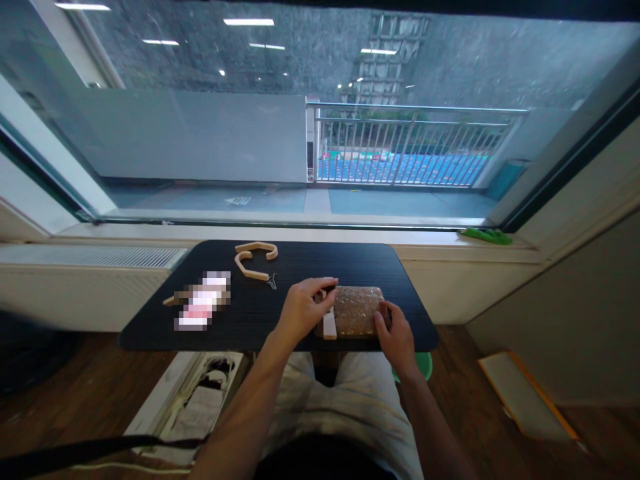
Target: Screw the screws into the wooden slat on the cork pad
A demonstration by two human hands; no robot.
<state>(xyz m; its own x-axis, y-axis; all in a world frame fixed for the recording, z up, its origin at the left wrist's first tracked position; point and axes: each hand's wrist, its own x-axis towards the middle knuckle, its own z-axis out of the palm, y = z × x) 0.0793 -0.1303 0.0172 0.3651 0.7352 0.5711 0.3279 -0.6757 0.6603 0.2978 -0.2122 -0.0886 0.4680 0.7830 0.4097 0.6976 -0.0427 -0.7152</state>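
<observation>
A flat brown block with a speckled, shiny surface (357,313) lies on the dark table in front of me. A pale flat strip (329,323) runs across its left end, from the near edge towards the far edge. My left hand (306,303) is over the strip's far end, fingertips pinched at a small dark thing too small to name. My right hand (396,330) grips the block's right edge, thumb on the near side and fingers bent over the edge. Two bent wooden pieces, a far one (257,247) and a nearer one (245,270), lie beyond my left hand.
Small dark metal pieces (273,281) lie beside the wooden pieces. On the table's left (150,333) is a blurred-out flat item (204,303) with a wooden end sticking out. A window sill (300,233) borders the far side; a green bucket (424,367) stands below right.
</observation>
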